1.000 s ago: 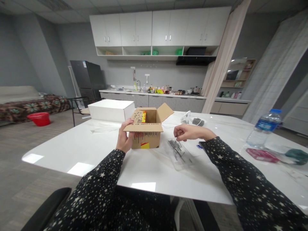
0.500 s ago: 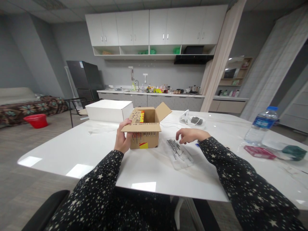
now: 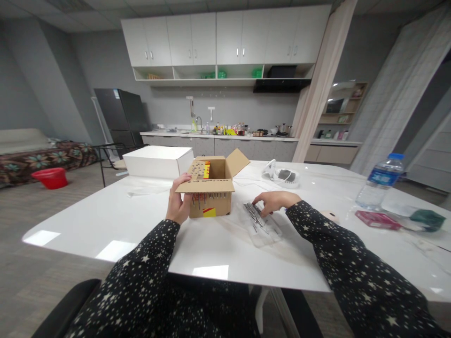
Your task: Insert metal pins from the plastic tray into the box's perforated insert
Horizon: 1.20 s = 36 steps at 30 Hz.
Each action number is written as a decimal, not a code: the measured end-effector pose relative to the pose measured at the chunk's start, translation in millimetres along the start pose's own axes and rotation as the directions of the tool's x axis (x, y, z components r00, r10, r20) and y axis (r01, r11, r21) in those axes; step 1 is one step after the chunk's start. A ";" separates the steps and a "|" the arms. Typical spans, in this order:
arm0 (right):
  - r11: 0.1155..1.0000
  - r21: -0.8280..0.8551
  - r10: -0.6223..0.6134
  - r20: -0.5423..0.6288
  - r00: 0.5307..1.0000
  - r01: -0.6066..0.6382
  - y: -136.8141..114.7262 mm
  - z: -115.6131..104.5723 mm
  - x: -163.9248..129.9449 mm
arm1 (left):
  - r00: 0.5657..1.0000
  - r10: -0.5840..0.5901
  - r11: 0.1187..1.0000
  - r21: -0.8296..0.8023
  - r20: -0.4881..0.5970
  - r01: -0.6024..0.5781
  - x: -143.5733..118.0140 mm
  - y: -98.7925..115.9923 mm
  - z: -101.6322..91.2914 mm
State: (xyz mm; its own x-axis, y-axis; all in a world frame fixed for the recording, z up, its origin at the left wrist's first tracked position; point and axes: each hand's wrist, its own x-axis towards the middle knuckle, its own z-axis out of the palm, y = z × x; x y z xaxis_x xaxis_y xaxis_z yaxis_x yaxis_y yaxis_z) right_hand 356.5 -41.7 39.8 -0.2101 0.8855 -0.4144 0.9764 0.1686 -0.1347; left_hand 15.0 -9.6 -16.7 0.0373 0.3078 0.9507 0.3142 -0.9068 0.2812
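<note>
Hands: left hand (image 3: 179,205) grips one cardboard box (image 3: 211,192), right hand (image 3: 273,203) touches nails (image 3: 256,217).

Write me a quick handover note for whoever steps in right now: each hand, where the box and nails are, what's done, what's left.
Left hand: gripping the left side of the open cardboard box, thumb on its front flap.
Right hand: down on the loose nails lying on clear plastic right of the box; fingers curled over them, whether one is pinched is unclear.
Done: a row of nails is already pushed through the front flap, points hanging down.
Left: a pile of loose nails still on the plastic.
Nearby: white box behind, water bottle far right on the white table.
</note>
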 end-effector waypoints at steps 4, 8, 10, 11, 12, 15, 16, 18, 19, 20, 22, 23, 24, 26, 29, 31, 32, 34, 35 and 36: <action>1.000 -0.001 0.004 -0.018 1.000 -0.004 0.2 0.8 0.0 | 1.000 -0.001 1.000 0.004 0.004 0.001 -0.4 -0.5 0.0; 0.999 -0.033 0.010 -0.035 0.999 -0.011 0.8 1.7 0.1 | 1.000 -0.008 1.000 0.010 0.004 0.008 -0.8 -1.2 0.1; 0.999 -0.040 0.000 -0.034 0.999 -0.001 1.7 1.7 0.3 | 1.000 -0.009 1.000 0.017 0.005 0.009 -0.7 -1.0 0.2; 0.999 -0.039 -0.005 -0.037 0.999 0.004 2.3 1.6 0.4 | 1.000 -0.009 1.000 0.017 0.006 0.009 -0.6 -0.8 0.2; 0.999 -0.038 -0.011 -0.041 0.999 0.009 3.0 1.4 0.6 | 1.000 -0.010 1.000 0.014 0.007 0.010 -0.4 -0.5 0.3; 0.999 -0.027 -0.028 -0.048 0.998 0.026 4.8 1.0 1.0 | 1.000 -0.012 1.000 0.003 0.007 0.012 0.2 0.3 0.5; 0.999 -0.023 -0.030 -0.051 0.998 0.029 5.0 1.0 1.0 | 1.000 -0.012 1.000 0.002 0.008 0.012 0.3 0.4 0.6; 1.000 -0.014 -0.025 -0.057 0.998 0.024 4.7 1.1 0.9 | 1.000 -0.011 1.000 0.007 0.008 0.011 0.4 0.4 0.6; 1.000 -0.005 -0.016 -0.060 0.998 0.016 4.1 1.2 0.7 | 1.000 -0.010 1.000 0.010 0.008 0.010 0.3 0.3 0.6; 1.000 0.006 -0.007 -0.059 0.998 0.007 3.3 1.4 0.4 | 1.000 -0.009 1.000 0.012 0.007 0.008 0.2 0.2 0.5; 1.000 0.027 0.001 -0.048 0.999 0.001 1.4 1.6 -0.2 | 1.000 -0.006 1.000 0.015 0.008 0.006 0.1 0.2 0.3; 0.999 0.037 -0.001 -0.042 0.999 0.002 0.4 1.8 -0.4 | 1.000 -0.006 1.000 0.016 0.008 0.006 0.1 0.3 0.2; 0.999 0.044 -0.004 -0.039 0.999 0.006 -0.4 1.9 -0.6 | 1.000 -0.006 1.000 0.016 0.008 0.006 0.2 0.4 0.2; 0.999 0.048 -0.010 -0.043 0.999 0.012 -1.2 2.3 -0.6 | 1.000 -0.005 1.000 0.019 0.007 0.005 0.4 0.8 0.2; 1.000 0.027 -0.005 -0.060 0.998 0.007 -1.0 3.6 0.4 | 1.000 -0.001 1.000 0.018 0.004 0.001 0.9 1.5 0.4; 1.000 0.010 -0.008 -0.074 0.997 0.008 -0.7 4.7 1.5 | 1.000 -0.001 1.000 0.019 0.005 0.001 1.2 2.1 0.6; 1.000 0.005 -0.011 -0.081 0.997 0.011 -0.7 5.2 2.0 | 1.000 -0.002 1.000 0.020 0.005 0.002 1.3 2.4 0.7; 1.000 -0.005 -0.018 -0.091 0.996 0.017 -1.0 6.4 3.3 | 1.000 -0.006 1.000 0.024 0.007 0.006 1.4 2.8 0.7; 1.000 -0.010 -0.019 -0.094 0.995 0.019 -1.0 6.9 4.0 | 1.000 -0.007 1.000 0.025 0.007 0.007 1.4 2.9 0.7; 1.000 -0.014 -0.022 -0.095 0.995 0.020 -0.9 7.3 4.7 | 1.000 -0.006 1.000 0.024 0.007 0.006 1.3 2.8 0.7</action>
State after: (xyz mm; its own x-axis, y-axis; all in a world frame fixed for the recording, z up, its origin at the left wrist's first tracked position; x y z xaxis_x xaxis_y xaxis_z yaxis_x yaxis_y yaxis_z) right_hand 354.3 -40.8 31.3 -0.2255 0.9188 -0.3240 0.9725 0.1925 -0.1308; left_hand 16.6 -11.6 -14.8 0.0421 0.3153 0.9480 0.3372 -0.8977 0.2836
